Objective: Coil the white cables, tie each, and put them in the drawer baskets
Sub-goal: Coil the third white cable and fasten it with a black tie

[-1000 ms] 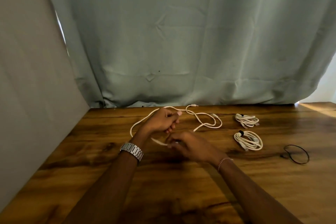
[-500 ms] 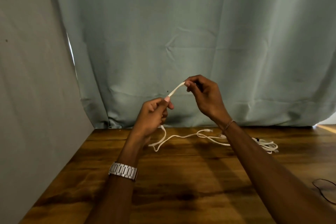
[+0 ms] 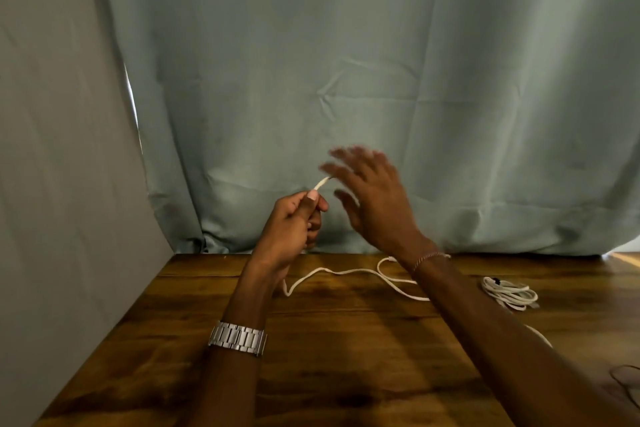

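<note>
My left hand point(image 3: 294, 222) is raised above the table and pinches one end of a loose white cable point(image 3: 346, 272); the tip sticks up past my thumb. From that hand the cable drops to the wooden table point(image 3: 346, 340) and trails rightward under my right forearm. My right hand point(image 3: 372, 194) hovers just right of the cable tip with fingers spread and blurred, holding nothing. A coiled white cable with a black tie point(image 3: 509, 293) lies on the table at the right. No drawer or basket is in view.
A grey-green curtain point(image 3: 346, 80) hangs behind the table's far edge, and a grey panel point(image 3: 52, 184) borders the left side. A thin black loop point(image 3: 627, 378) lies at the right edge of the table.
Both hands lifted the cable end off the table. My right hand then let go of the cable tip and spread open, while my left hand keeps its pinch.
</note>
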Motion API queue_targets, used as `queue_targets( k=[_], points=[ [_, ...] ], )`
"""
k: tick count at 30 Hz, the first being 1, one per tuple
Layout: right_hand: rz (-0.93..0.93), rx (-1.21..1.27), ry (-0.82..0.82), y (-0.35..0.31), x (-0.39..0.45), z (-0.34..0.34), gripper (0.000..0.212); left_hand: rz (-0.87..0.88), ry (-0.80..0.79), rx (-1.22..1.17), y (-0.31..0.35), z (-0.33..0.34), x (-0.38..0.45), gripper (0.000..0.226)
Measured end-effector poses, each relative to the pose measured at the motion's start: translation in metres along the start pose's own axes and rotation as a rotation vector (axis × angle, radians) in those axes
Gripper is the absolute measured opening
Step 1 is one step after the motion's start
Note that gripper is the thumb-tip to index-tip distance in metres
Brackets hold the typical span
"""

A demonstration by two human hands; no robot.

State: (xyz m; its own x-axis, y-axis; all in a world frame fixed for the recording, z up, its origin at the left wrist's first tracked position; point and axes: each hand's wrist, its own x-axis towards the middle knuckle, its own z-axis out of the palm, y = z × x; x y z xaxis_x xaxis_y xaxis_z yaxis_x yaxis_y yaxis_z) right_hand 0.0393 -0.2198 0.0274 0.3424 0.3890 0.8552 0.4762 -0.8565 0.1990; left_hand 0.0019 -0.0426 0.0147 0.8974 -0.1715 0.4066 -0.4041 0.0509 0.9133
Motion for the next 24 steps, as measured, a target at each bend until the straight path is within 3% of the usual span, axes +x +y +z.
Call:
queue_targets(
  k=[4, 9, 13, 19, 22, 24],
  points=[
    [-0.081, -0.133, 0.078, -0.018, -0.007, 0.005, 0.033, -0.055, -0.059, 0.016, 0.002, -0.002, -0.001, 0.037],
    [-0.249, -0.213, 0.147, 0.000, 0.013, 0.000, 0.030, -0.075, -0.122, -0.010, 0.013, -0.001, -0.008, 0.041],
    [0.052, -0.281, 0.189, 0.033, 0.041, -0.004, 0.037, -0.084, -0.218, 0.017, 0.016, 0.004, -0.013, 0.040],
    [0.330, -0.297, -0.080, 0.026, 0.046, 0.001, 0.048, -0.053, -0.118, -0.007, 0.015, 0.009, -0.010, 0.037],
    [0.204, -0.165, -0.149, 0.005, 0.035, -0.002, 0.079, -0.048, -0.067, -0.044, 0.014, 0.007, -0.008, 0.040],
    [-0.015, -0.114, -0.059, -0.018, 0.021, -0.010, 0.078, -0.039, -0.052, -0.066, 0.014, 0.004, -0.007, 0.040]
  ],
)
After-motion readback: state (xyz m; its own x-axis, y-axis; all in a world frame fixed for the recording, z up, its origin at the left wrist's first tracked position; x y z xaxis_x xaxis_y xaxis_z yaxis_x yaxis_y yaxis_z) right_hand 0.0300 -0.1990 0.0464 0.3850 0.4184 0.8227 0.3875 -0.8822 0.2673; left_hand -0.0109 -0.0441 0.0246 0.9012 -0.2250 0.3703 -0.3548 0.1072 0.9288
